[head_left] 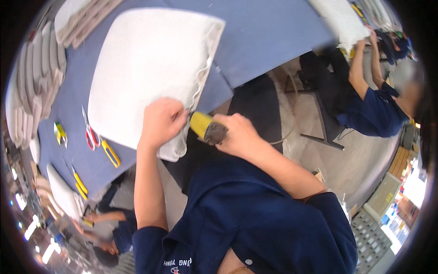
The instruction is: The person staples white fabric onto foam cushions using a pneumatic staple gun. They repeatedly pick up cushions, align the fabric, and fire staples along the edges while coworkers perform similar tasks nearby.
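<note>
A plump white cushion (146, 68) lies on a blue table (269, 32). My left hand (162, 121) grips the cushion's near corner, pinching the fabric at the table edge. Just to its right, my right hand (237, 134) holds a yellow tool (205, 128) with a dark tip, which points at the cushion's frayed edge beside my left hand.
Red-handled scissors (91, 134) and yellow-handled cutters (111, 153) lie on the table to the left. Grey cushion stacks (41, 77) line its far left side. Another person (369, 105) in dark blue works at the right with a white cushion (340, 20). A further person (114, 233) crouches lower left.
</note>
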A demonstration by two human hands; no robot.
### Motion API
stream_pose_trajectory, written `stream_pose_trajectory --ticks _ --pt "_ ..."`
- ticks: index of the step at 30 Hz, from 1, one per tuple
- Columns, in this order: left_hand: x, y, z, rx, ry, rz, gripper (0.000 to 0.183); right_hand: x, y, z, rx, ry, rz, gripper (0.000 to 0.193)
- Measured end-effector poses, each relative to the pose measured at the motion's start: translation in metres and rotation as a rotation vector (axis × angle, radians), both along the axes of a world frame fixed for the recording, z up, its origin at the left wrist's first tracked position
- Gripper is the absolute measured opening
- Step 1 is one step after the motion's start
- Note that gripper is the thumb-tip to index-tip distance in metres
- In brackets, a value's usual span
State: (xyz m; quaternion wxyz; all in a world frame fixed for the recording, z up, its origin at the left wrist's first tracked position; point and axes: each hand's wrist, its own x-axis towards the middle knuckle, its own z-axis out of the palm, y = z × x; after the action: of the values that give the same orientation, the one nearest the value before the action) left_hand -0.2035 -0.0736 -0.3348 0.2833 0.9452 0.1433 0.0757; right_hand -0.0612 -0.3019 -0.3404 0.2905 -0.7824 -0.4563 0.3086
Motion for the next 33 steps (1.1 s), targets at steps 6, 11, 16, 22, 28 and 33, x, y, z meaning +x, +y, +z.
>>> stream_pose_trajectory --ticks 6,11,16,22,28,33 --pt "-0.061 -0.012 -0.014 0.008 -0.200 0.343 0.012 0.023 -0.025 0.017 0.046 0.162 -0.035 0.029" --pt "-0.122 -0.052 -0.050 0.462 -0.412 0.644 0.025 0.049 -0.064 0.008 -0.008 0.198 -0.231 0.036" --pt "-0.118 -0.102 -0.056 -0.648 -0.699 1.181 0.065 0.077 -0.078 -0.011 0.116 0.247 -0.404 0.048" --pt "-0.143 -0.082 -0.034 -1.401 -0.670 1.219 0.078 0.110 -0.065 -0.022 0.283 0.250 -0.521 0.046" --pt "-0.097 -0.079 0.044 -1.561 -0.962 0.763 0.078 0.117 -0.058 -0.049 0.161 0.133 -0.502 0.043" --pt "-0.047 -0.087 0.044 -1.516 -0.934 0.870 0.073 0.123 -0.062 -0.039 0.210 0.185 -0.514 0.036"
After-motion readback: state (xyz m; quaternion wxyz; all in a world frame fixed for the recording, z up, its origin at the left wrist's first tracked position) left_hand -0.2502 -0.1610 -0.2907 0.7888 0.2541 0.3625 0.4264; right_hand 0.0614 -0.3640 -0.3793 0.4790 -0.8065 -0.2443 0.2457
